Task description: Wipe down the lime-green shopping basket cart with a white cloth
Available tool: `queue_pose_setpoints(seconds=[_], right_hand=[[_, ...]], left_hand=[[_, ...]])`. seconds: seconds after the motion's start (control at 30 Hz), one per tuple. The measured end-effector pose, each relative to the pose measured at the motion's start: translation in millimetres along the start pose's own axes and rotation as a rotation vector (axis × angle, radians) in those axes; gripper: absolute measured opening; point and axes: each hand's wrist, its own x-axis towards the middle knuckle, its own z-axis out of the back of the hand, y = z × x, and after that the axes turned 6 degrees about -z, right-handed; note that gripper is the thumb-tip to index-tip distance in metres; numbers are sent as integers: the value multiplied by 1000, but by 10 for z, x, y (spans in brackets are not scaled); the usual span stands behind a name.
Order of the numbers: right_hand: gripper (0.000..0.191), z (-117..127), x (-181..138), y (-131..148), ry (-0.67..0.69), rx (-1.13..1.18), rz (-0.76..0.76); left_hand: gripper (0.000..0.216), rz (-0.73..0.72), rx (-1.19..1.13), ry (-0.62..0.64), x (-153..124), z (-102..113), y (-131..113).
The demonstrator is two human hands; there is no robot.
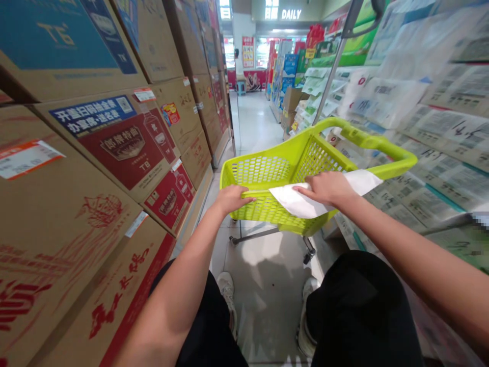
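Note:
A lime-green shopping cart with a perforated plastic basket and a moulded handle stands before my knees. My left hand is wrapped over its near rim at the left end, thumb on top. Farther right along that rim, my right hand presses down a white cloth, fingers over it and thumb along the rim. One corner of the cloth hangs down the basket's outer side. Another stretch reaches towards the handle beyond my wrist. Whether it is fabric or thick paper, I cannot tell. Nothing shows inside the visible part of the basket.
Stacked cardboard cartons wall the left side. Packs of wrapped paper goods fill the right, partly blurred. A metal pole rises behind the cart. Tiled aisle floor runs ahead, with an open carton beside it.

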Motion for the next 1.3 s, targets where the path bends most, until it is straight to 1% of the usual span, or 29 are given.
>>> queue_pose_setpoints(seconds=[0.07,0.1,0.17,0.27,0.33,0.37,0.43,0.5,0.57,0.63,0.7,0.77,0.8,0.87,0.9,0.97,1.07,1.13,1.2,1.23,1.3], right_hand=[[81,-22,-44,-62,-23,-3,-31],[77,-42,-52,-38,-42,8,-18],[66,-90,-28,110,-94,50,75],[55,-142,98,450,-203,104,255],[57,-140,206,635,-254,105,322],[60,-129,252,689,-248,105,342],[68,-97,306,709,-158,120,336],[76,-69,303,613,-38,127,255],[83,-54,261,424,21,101,144],[86,-54,208,181,25,50,49],[87,-67,162,-48,23,3,-44],[86,-91,127,-187,-2,-28,-119],[84,-107,111,-201,-28,-32,-143],[78,-144,81,-103,-94,-8,-163],[75,-164,67,4,-129,20,-164],[71,-198,38,303,-189,94,-142],[68,-221,-5,798,-258,205,-33],[67,-215,-28,1025,-294,258,50],[65,-201,-40,1082,-308,278,103],[64,-193,-43,1037,-302,272,111],[64,-183,-50,807,-278,233,78]], left_hand=[[65,-43,15,-31,-23,-20,-47],[67,-75,28,-46,-30,-38,-75],[64,-132,62,-65,-29,-83,-131],[49,-185,64,-66,4,-143,-191],[42,-181,42,-62,34,-160,-211],[40,-167,30,-58,49,-161,-215],[37,-129,1,-53,78,-148,-207],[38,-98,-36,-41,108,-121,-172],[40,-73,-69,-17,135,-88,-109],[41,-67,-105,17,152,-58,-27],[40,-96,-133,25,148,-37,50],[43,-139,-94,24,124,-34,96],[45,-148,-47,21,109,-41,101],[47,-136,54,24,85,-66,80],[48,-122,90,26,80,-82,60],[50,-101,120,28,80,-111,20],[52,-76,128,36,94,-121,4],[50,-43,130,40,99,-99,35],[48,-9,120,77,99,-58,95],[48,4,114,104,98,-33,131],[51,15,105,141,95,13,204]])
